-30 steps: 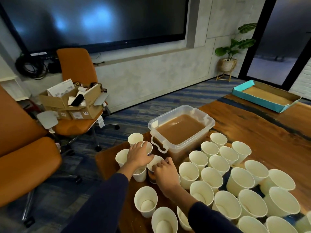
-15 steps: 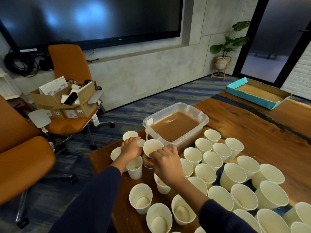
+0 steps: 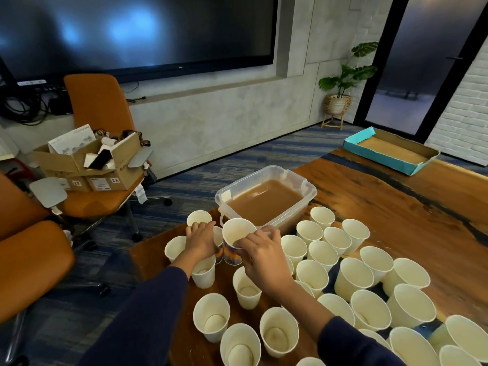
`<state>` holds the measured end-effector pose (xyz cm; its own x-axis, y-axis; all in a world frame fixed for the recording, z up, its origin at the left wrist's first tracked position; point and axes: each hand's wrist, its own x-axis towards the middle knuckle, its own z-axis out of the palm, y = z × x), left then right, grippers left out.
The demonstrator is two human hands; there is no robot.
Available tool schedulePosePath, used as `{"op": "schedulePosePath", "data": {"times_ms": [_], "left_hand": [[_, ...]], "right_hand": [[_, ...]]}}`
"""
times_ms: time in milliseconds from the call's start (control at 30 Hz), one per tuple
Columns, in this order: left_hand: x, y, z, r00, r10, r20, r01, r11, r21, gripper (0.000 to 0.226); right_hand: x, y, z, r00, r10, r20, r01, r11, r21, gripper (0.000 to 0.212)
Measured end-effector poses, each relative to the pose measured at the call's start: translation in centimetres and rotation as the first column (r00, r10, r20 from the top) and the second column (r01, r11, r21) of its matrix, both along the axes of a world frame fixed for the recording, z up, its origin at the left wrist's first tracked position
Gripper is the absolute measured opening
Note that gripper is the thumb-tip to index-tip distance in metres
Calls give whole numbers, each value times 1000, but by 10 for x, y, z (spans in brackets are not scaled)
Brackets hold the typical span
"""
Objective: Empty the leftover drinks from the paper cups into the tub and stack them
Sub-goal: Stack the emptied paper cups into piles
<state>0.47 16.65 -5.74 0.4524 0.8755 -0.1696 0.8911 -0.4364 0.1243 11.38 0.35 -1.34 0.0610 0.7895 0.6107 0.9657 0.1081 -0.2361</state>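
A clear plastic tub (image 3: pixel 309 190) half full of brown drink stands on the wooden table (image 3: pixel 396 207). My right hand (image 3: pixel 264 256) pinches the rim of a paper cup (image 3: pixel 236 233) with a printed lower band, held up just in front of the tub's near left corner. My left hand (image 3: pixel 200 240) rests over another paper cup (image 3: pixel 217 240) to its left, fingers curled on its rim. Several white paper cups (image 3: pixel 351 278) stand upright around both hands and to the right.
A teal cardboard tray (image 3: pixel 390 154) lies at the table's far right. Orange office chairs (image 3: pixel 97 112) stand left of the table, one carrying cardboard boxes (image 3: pixel 87 165). A large screen hangs on the wall and a potted plant (image 3: pixel 340 83) stands in the corner.
My right hand picked a cup off the table and raised it toward the tub's near corner. My left hand stayed on the cups at the left.
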Motion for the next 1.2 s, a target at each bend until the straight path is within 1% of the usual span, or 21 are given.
{"op": "schedulePosePath", "data": {"times_ms": [200, 367, 567, 667, 767, 833, 933, 1067, 1200], "left_hand": [[-3, -10, 8, 999, -5, 53, 3, 999, 39, 83], [-8, -17, 19, 988, -15, 155, 10, 999, 35, 83], [-13, -35, 42, 967, -47, 250, 25, 996, 90, 74], [-12, -48, 62, 944, -101, 313, 60, 988, 140, 74], [-9, -68, 90, 901, -127, 415, 70, 986, 150, 79], [-4, -89, 110, 847, -167, 506, 98, 982, 159, 80], [4, -124, 135, 755, -181, 630, 154, 983, 98, 81], [17, -163, 157, 713, -187, 676, 212, 976, 46, 84], [33, -209, 170, 676, -172, 717, 265, 964, -18, 93]], "right_hand": [[2, -3, 2, 1000, -16, 7, 16, 1000, 26, 23], [1, -9, 13, 1000, -25, -13, 25, 998, 65, 20], [3, -17, 38, 999, -36, -29, 39, 990, 138, 21], [7, -28, 54, 999, -44, -30, 50, 977, 209, 17], [11, -40, 76, 998, -63, -31, 70, 951, 301, 16], [13, -51, 93, 995, -80, -51, 93, 930, 356, 17], [20, -70, 115, 995, -90, -31, 95, 908, 408, 17], [29, -99, 129, 992, -124, 3, 112, 907, 406, 16], [43, -147, 134, 989, -145, 34, 125, 932, 341, 14]]}}
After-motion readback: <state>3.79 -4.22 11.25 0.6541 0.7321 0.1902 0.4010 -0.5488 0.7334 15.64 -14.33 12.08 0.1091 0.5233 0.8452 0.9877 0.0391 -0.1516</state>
